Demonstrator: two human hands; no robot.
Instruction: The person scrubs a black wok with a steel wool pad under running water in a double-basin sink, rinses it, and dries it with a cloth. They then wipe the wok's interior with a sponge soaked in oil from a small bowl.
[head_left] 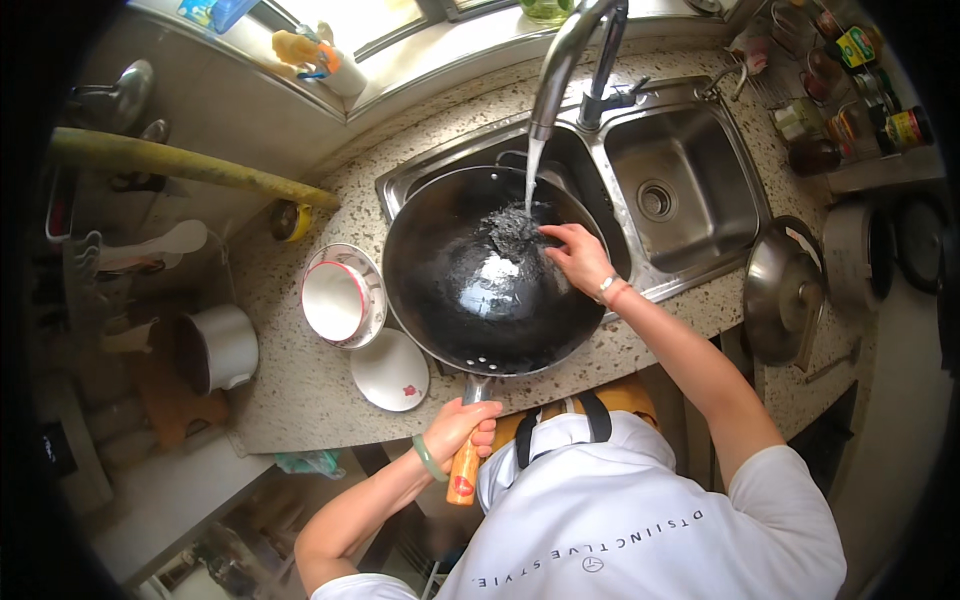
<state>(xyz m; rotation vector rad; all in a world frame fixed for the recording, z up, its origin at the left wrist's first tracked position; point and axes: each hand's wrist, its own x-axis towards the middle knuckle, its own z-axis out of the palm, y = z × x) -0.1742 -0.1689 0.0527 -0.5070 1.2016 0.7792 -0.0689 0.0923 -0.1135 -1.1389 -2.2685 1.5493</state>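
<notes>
A large black wok [440,270] rests over the left sink basin, its handle pointing toward me. My left hand [462,428] is wrapped round the orange wooden handle [465,470]. Water [533,175] runs from the tap [545,115] into the wok. Where it lands, a rough grey patch [512,232] shows; whether this is only splashing water or also a scouring pad, I cannot make out. Beside that patch, over the wok's right part, is my right hand [580,258], fingers stretched and slightly apart, with nothing visible in them.
Stacked white bowls [335,300] and a small white dish [390,370] stand left of the wok. The right sink basin [680,190] lies beside it. A metal lid [783,295] leans at the right, near jars and pots. A white pot [225,345] stands far left.
</notes>
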